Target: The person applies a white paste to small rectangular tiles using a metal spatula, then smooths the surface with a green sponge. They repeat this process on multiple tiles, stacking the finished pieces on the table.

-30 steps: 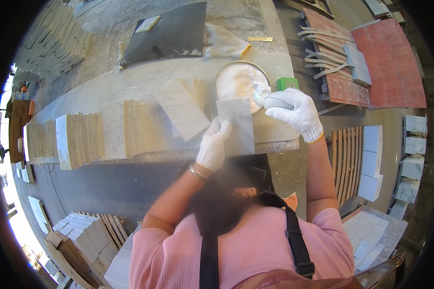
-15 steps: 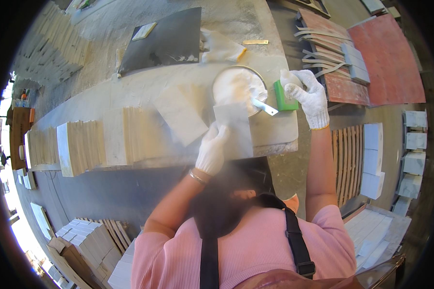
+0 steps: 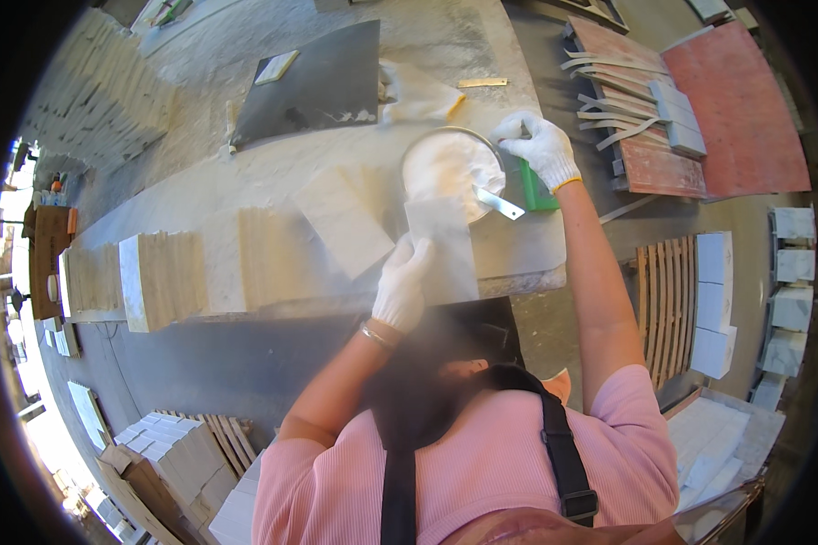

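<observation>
My left hand (image 3: 402, 289), in a white knit glove, grips the lower left edge of a pale rectangular tile (image 3: 443, 252). The tile is held at the front of the table, its top edge over the rim of a round tub of white paste (image 3: 445, 168). A putty knife (image 3: 500, 203) leans in that tub, its pale end over the right rim. My right hand (image 3: 538, 150), gloved too, hovers right of the tub with its fingers curled together; what they hold is hidden. Just beneath it is a green box (image 3: 538, 191), partly covered by the hand.
More flat tiles (image 3: 344, 221) lie left of the tub, and a row of upright tiles (image 3: 168, 277) lines the front edge. Behind are a black sheet (image 3: 311, 86), a spare glove (image 3: 420, 94) and a small brass-coloured strip (image 3: 483, 83). A red board (image 3: 741, 109) stands at right.
My right hand has moved left from above the green box toward the tub's rim, and a whitish object seen at its fingers before is hidden now. My left hand keeps hold of the tile.
</observation>
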{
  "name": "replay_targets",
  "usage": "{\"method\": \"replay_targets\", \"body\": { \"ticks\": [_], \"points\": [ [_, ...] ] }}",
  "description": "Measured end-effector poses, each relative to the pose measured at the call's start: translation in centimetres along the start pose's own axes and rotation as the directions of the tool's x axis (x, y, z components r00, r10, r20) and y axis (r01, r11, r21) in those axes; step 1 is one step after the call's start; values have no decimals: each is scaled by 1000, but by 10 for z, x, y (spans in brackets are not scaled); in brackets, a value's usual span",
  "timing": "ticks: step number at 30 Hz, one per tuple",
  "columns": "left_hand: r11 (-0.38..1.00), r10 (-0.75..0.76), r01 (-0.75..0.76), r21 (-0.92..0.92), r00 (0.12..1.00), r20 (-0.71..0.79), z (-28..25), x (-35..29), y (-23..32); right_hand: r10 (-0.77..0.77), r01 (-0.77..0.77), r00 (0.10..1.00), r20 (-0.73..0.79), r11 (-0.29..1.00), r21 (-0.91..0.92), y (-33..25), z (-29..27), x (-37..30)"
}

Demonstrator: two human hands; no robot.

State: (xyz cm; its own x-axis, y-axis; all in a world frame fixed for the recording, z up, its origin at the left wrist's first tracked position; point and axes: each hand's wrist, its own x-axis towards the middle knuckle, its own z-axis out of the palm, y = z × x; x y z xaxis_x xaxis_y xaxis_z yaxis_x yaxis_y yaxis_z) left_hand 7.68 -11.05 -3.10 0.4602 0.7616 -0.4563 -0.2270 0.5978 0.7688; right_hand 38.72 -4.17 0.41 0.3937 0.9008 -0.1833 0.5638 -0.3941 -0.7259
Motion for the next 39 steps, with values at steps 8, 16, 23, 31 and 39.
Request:
{"method": "replay_targets", "body": {
  "ticks": [8,16,23,31,39],
  "points": [
    [974,-80,90,-206,995,57,11,-8,9,-385,284,844,-374,912,-297,2,-19,-36],
    [643,-147,475,-601,847,511,13,0,26,-165,157,975,-151,986,-58,-16,-5,-131],
    [874,-166,239,-424,965,201,37,-17,30,-103,96,993,-50,987,-133,-22,20,-128],
    [995,89,-89,32,996,14,28,-19,26,-109,116,992,-60,984,133,-4,28,-113],
    [989,136,-136,50,991,8,20,-10,11,81,-115,993,87,836,536,-23,3,-112]
  ]
}}
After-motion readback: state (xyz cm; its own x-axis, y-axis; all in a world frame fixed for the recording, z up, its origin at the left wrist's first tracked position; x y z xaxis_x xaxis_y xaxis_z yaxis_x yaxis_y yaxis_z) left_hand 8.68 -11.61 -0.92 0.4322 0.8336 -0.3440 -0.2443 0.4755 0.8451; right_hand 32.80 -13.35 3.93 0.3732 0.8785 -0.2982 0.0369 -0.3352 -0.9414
